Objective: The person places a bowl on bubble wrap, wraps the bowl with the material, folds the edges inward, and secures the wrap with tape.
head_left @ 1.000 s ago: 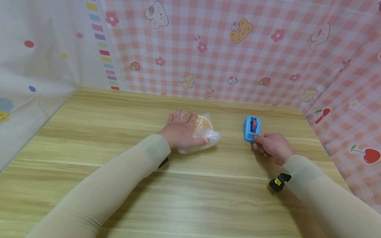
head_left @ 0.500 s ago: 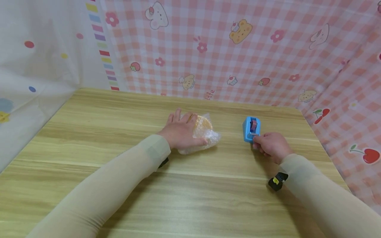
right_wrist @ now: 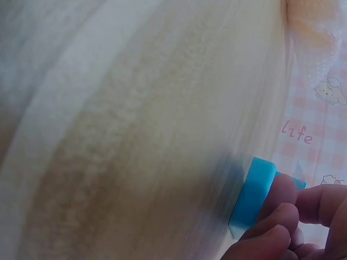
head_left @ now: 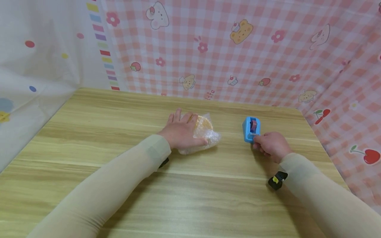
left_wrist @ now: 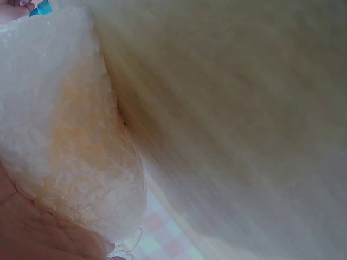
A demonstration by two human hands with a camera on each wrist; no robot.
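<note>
My left hand (head_left: 181,133) lies flat with spread fingers on a bubble-wrapped bundle (head_left: 210,138) in the middle of the table. Something round and yellow-orange shows through the plastic; the palm covers much of the rest. In the left wrist view the bubble wrap (left_wrist: 81,119) fills the left side, above the palm. To the right stands a blue tape dispenser (head_left: 247,130) holding a small pinkish tape roll (head_left: 253,125). At its front cutter end, my right hand (head_left: 274,146) pinches the tape between thumb and finger. In the right wrist view curled fingers (right_wrist: 282,219) overlap the dispenser's front.
A wood-grain table (head_left: 190,198) spreads under both arms. Behind it hangs a pink checked cloth (head_left: 178,43), continuing down the right side; a pale dotted sheet (head_left: 44,59) hangs at the left. Black wrist cameras sit under both sleeves.
The right wrist and its camera have shifted very slightly left and up. The left hand, the bundle and the tape dispenser stay in place.
</note>
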